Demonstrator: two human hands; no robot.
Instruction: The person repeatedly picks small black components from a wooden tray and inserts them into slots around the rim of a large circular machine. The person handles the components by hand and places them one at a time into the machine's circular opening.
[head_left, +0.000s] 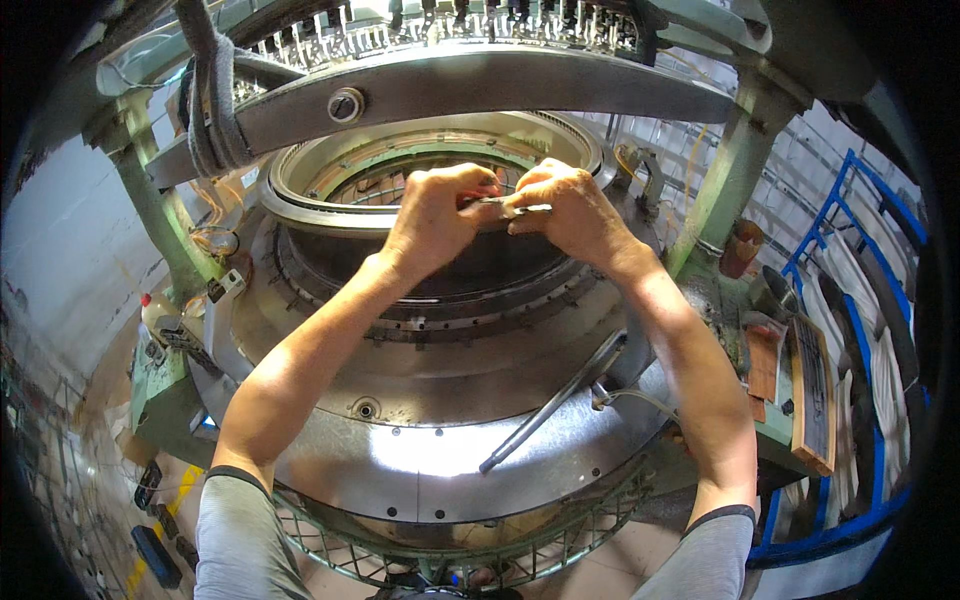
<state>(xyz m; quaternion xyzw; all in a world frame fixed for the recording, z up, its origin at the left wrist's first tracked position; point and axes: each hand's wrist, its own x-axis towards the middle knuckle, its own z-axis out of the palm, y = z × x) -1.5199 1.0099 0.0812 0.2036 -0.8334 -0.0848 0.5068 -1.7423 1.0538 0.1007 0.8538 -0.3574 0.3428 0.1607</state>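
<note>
Both my hands are raised close together over the near rim of a large metal ring (330, 212) on a round machine. A small, thin metal piece (522, 210) shows between my fingertips; its exact kind is too small to make out. My left hand (435, 212) is closed in a pinch at the piece's left end. From the other side, my right hand (575, 212) pinches the same piece, its fingers curled. Below my hands, a long dark metal rod (555, 405) lies slanted on the machine's wide round steel bed (350, 465).
A curved steel beam (520, 85) crosses above my hands, with grey cloth (210, 95) tied round its left part. Green posts (735, 150) stand at both sides. A blue rack (825, 235) is at right, near a wooden-framed box (812, 395). A bottle (157, 310) stands at left.
</note>
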